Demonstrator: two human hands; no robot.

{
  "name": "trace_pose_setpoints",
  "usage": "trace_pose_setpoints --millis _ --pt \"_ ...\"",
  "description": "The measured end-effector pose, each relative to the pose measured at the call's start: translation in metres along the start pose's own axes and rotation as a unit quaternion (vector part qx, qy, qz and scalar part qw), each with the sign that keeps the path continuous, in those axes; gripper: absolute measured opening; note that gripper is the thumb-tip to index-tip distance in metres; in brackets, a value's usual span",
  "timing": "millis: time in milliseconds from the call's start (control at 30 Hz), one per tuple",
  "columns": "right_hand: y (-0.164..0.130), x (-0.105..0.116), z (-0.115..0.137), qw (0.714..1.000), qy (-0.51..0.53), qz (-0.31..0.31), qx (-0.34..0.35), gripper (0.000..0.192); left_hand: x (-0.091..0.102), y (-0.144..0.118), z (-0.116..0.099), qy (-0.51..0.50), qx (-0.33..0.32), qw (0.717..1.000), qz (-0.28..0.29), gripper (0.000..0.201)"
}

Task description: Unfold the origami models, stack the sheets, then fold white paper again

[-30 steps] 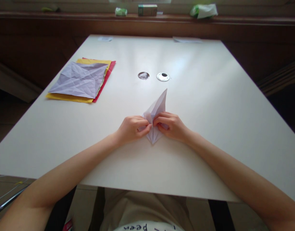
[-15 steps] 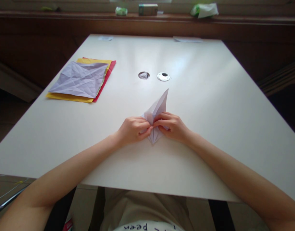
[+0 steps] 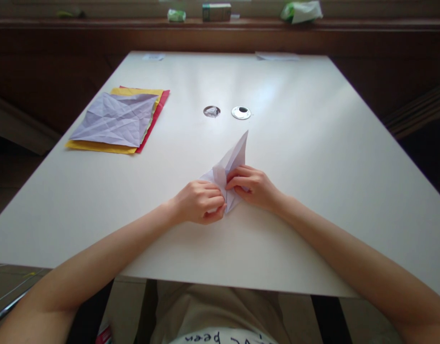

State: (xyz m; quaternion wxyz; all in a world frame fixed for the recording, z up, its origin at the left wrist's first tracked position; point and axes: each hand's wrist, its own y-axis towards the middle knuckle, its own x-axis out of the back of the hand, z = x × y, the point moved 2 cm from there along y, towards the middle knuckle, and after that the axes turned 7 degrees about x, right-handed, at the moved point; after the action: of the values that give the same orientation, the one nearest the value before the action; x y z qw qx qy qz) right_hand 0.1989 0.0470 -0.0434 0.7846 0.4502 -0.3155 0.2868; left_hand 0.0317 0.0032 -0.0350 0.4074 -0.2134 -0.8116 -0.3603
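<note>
We are working a folded white paper (image 3: pixel 231 161) that is lying near the middle of the white worktop (image 3: pixel 313 157), a little toward our edge. It is showing a long narrow point sticking up and away from us, a shorter point aimed back at us, and creased flaps around its middle. Our left hand (image 3: pixel 200 201) is curling over the near left part, its grip pinched together on a flap there, while our right hand (image 3: pixel 253 185) is pressing on the right side, fingertips clamped on the paper just beside the left thumb. Beyond the paper, two round holes are sitting in the worktop: the left grommet (image 3: pixel 211 111) is holding something crumpled and pale, and the right grommet (image 3: pixel 241 112) is showing a dark opening. At far left a creased lilac sheet (image 3: pixel 114 119) is lying on a yellow sheet (image 3: pixel 98 146), with a red sheet (image 3: pixel 158 107) peeking out beneath. On the back ledge a small box (image 3: pixel 216 12) is standing between two green-and-white packets.
</note>
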Motion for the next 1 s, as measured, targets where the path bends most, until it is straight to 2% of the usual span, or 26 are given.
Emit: trace_pose_setpoints --millis 267,433,567,800,900,1000 --pt "-0.001 -0.001 -0.001 1.000 0.000 -0.005 0.001 0.024 -0.004 -0.001 -0.007 -0.027 -0.008 0.999 0.028 0.020" --pt "-0.002 -0.001 -0.002 1.000 0.001 -0.009 0.003 0.025 -0.005 -0.001 -0.012 -0.003 -0.059 0.997 0.051 0.019" --pt "-0.001 -0.001 -0.002 1.000 -0.002 -0.008 0.002 0.024 -0.003 -0.001 -0.016 0.014 -0.115 0.993 0.034 0.020" --pt "0.000 -0.001 -0.001 1.000 -0.005 -0.013 0.011 0.024 -0.002 -0.001 -0.020 0.045 -0.165 0.985 0.012 0.029" --pt "-0.001 0.000 -0.001 1.000 -0.003 -0.010 0.010 0.024 -0.001 -0.003 -0.019 0.026 -0.163 0.986 -0.018 0.033" --pt "-0.001 0.000 -0.001 1.000 0.000 -0.003 0.007 0.024 0.003 -0.003 -0.012 -0.004 -0.116 0.990 -0.082 0.036"
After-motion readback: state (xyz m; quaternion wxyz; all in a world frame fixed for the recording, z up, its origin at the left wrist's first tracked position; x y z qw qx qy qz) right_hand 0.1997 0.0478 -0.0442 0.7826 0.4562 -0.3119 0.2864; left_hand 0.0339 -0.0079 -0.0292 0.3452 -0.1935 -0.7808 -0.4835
